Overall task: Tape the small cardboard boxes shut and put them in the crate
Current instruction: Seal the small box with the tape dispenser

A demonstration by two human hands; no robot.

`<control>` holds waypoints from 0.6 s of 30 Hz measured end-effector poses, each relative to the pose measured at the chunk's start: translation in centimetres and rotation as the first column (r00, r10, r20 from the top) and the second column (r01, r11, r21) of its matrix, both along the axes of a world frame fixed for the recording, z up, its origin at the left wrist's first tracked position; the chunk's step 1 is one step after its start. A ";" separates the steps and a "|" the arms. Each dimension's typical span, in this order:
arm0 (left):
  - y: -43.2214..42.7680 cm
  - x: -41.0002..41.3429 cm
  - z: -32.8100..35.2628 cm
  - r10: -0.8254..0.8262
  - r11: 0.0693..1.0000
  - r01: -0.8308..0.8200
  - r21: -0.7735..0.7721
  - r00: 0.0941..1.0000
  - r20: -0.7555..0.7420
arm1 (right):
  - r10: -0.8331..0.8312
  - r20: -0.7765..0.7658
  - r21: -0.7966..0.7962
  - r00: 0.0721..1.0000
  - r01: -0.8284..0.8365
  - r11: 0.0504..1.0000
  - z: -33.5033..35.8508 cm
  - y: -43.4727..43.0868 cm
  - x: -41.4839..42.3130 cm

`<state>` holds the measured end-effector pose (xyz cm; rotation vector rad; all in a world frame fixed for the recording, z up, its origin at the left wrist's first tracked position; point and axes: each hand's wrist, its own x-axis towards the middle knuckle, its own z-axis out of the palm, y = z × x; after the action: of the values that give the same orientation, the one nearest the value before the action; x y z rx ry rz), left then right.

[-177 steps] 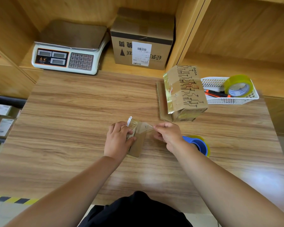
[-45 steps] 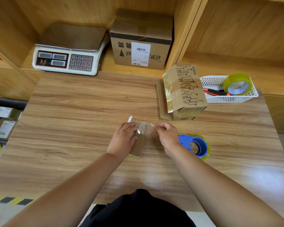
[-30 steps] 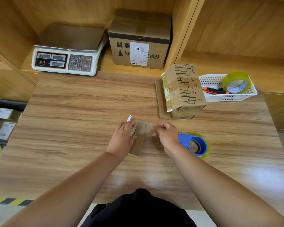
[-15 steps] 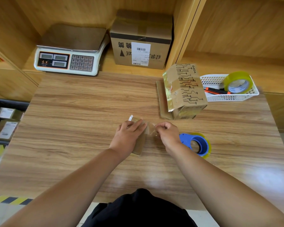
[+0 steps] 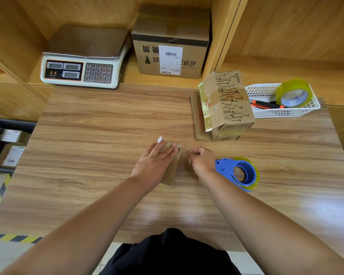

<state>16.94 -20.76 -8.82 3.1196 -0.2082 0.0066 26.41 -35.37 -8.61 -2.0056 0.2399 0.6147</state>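
Note:
A small flat cardboard box [image 5: 172, 172] lies at the middle of the wooden table [image 5: 87, 139], with clear tape across its far end. My left hand [image 5: 157, 161] lies flat on it, straight fingers pressing the tape down. A crumpled white tape end [image 5: 159, 139] sticks out past my fingertips. Just right of the box, my right hand [image 5: 202, 158] is curled, thumb and fingers pinching the free end of the clear strip. A blue tape dispenser [image 5: 238, 172] lies by my right wrist. The black crate [image 5: 12, 122] sits low beyond the table's left edge, with labelled boxes inside.
A printed, taped cardboard box [image 5: 226, 104] stands on flat cardboard at the back right. Beside it, a white basket [image 5: 286, 113] holds a tape roll [image 5: 293, 93] and pens. On the shelf behind sit a scale [image 5: 79, 70] and a big carton [image 5: 171, 40].
My left hand has gone from gripping the box's far end to lying flat over it, fingers sliding right over the tape. My right hand has drawn slightly away to the right.

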 end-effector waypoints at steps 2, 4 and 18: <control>0.1 0.0 -0.3 0.001 1.000 0.000 0.007 0.999 -0.035 | 0.015 0.012 -0.013 1.000 -0.015 1.000 -0.2 0.3 -0.1; 0.2 0.0 -0.5 -0.005 1.000 0.003 -0.028 0.999 -0.052 | 0.020 0.021 -0.028 1.000 -0.020 0.999 -0.3 0.6 -0.2; 0.3 0.1 -1.0 0.018 0.960 -0.038 -0.279 0.997 -0.072 | 0.026 0.034 -0.255 0.999 -0.017 0.967 -0.2 2.0 -0.9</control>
<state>17.06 -20.43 -9.86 2.8339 -0.1473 -0.0655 25.48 -33.41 -8.76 -2.2680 0.2869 0.5829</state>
